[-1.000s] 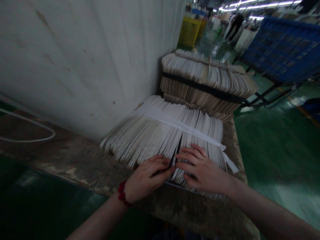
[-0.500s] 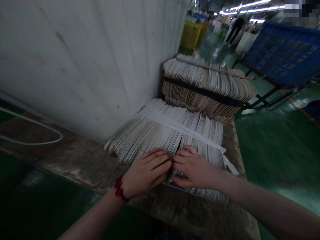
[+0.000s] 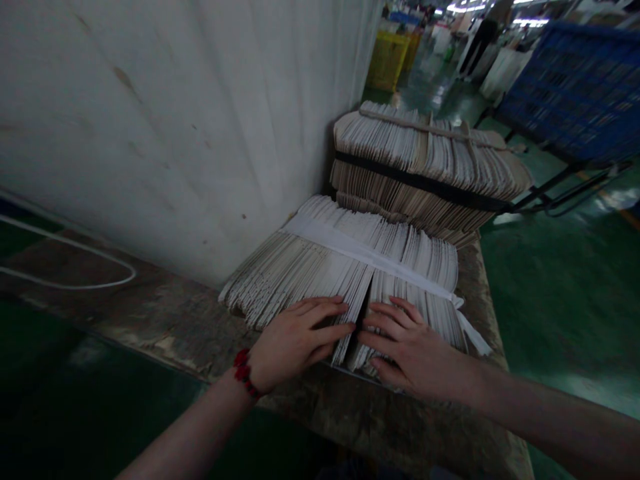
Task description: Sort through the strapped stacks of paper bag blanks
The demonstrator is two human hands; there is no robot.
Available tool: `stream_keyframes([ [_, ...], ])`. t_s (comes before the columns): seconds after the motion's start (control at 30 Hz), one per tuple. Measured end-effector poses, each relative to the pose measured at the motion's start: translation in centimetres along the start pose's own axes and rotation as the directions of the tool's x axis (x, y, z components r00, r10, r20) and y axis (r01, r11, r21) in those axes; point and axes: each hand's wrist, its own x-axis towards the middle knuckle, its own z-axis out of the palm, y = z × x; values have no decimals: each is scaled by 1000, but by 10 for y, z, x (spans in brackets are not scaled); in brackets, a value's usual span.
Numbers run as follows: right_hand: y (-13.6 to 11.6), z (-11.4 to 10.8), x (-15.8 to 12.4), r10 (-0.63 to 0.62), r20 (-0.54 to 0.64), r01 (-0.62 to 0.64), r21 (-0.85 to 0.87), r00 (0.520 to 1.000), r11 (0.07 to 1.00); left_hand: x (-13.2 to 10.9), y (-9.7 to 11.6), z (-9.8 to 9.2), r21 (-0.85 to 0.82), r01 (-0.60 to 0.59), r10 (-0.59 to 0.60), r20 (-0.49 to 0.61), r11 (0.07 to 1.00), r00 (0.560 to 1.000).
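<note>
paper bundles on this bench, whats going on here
A person's left hand and right hand lie on the near edge of a strapped paper bundle, one on each side of a split in the stack. It sits on a worn bench, in front of a second bundle with a black strap.

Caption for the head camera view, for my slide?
Bare left hand and right hand part a white-banded stack of pale card sheets.

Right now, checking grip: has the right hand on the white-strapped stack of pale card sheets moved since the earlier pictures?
Yes: against the white-strapped stack, the right hand shifted rightward, away from the left hand.
</note>
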Motion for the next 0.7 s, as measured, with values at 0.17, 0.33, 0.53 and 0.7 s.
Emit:
stream_keyframes([
  [0.17, 1, 0, -3, -6, 39, 7, -23, 999, 1000, -1, 0, -1, -12, 11, -10, 18, 1000, 1000],
  [0.33, 1, 2, -4, 3, 5, -3, -3, 1000, 1000, 0, -1, 0, -19, 14, -14, 31, 1000, 999],
  [0.53, 3, 5, -1, -18, -4, 18, 3, 1000, 1000, 2, 2, 0, 2, 16, -16, 3, 1000, 1000],
  [0.7, 2, 3, 1, -31, -20, 31, 11, 999, 999, 4, 5, 3, 79, -13, 16, -32, 997, 999],
])
